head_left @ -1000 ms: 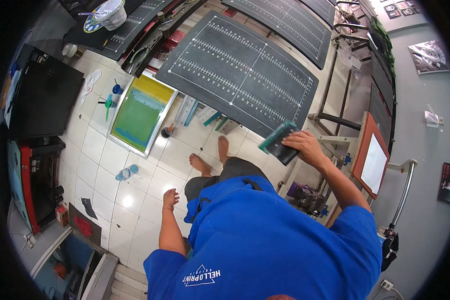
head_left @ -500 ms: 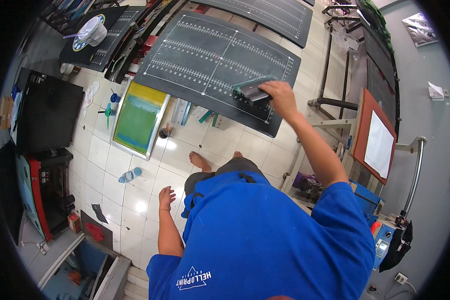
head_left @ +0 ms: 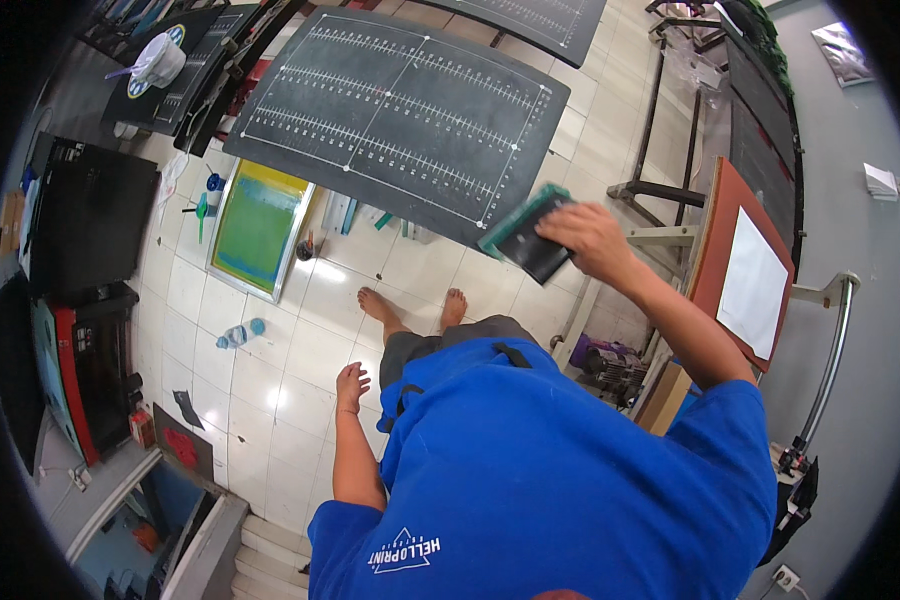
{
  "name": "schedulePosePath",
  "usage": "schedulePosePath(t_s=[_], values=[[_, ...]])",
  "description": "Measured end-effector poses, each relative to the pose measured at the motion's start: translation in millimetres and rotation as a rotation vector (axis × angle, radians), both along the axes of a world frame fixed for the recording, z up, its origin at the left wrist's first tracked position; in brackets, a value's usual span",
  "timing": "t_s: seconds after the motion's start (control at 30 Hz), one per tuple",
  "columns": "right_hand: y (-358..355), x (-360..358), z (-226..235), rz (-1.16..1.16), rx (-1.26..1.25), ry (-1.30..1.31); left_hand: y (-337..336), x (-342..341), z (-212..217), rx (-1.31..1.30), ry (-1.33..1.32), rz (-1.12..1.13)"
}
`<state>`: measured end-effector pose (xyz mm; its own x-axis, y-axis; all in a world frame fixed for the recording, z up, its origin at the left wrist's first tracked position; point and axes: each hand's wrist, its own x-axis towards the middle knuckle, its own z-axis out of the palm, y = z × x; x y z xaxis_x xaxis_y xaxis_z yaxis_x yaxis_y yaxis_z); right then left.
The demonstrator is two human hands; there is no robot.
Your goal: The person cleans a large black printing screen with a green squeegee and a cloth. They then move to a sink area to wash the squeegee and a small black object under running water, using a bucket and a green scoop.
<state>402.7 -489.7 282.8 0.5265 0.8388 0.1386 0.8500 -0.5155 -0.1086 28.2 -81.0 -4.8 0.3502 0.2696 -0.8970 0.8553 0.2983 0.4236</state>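
In my right hand (head_left: 592, 243) is a squeegee (head_left: 532, 248) with a black holder and a green blade, my fingers closed around its right end. It is off the right near corner of a dark printing board (head_left: 410, 70) marked with white ruled lines and ticks. Down by my side, my left hand (head_left: 351, 388) hangs over the tiled floor with its fingers a little bent and apart, holding nothing.
A metal-framed printing screen (head_left: 260, 235) with green and yellow mesh leans below the board. A water bottle (head_left: 240, 334) lies on the floor. At right stands a reddish-brown board (head_left: 705, 270) with white paper (head_left: 752, 285). A white tub (head_left: 160, 62) sits far left.
My right hand has carried the squeegee off the board's surface, to the right and toward me. The whole view has shifted slightly. My left hand still hangs free.
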Motion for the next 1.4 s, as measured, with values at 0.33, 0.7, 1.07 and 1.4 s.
schedulePosePath(t_s=[0.33,0.7,1.07,1.4], values=[[10.6,30.6,5.1,0.081,0.006,0.099,-11.6,-36.1,34.6,0.076,0.009,0.087],[88.0,64.6,19.0,-0.536,1.212,1.22,24.3,-99.1,52.7,0.24,0.087,0.131],[268.5,-149.7,-53.3,-0.482,0.967,1.91,18.7,-168.8,72.0,0.623,-0.142,0.126],[356.6,-176.0,-144.2,-0.783,0.842,1.591,-5.9,-482.1,-39.1,0.642,0.304,-0.601]])
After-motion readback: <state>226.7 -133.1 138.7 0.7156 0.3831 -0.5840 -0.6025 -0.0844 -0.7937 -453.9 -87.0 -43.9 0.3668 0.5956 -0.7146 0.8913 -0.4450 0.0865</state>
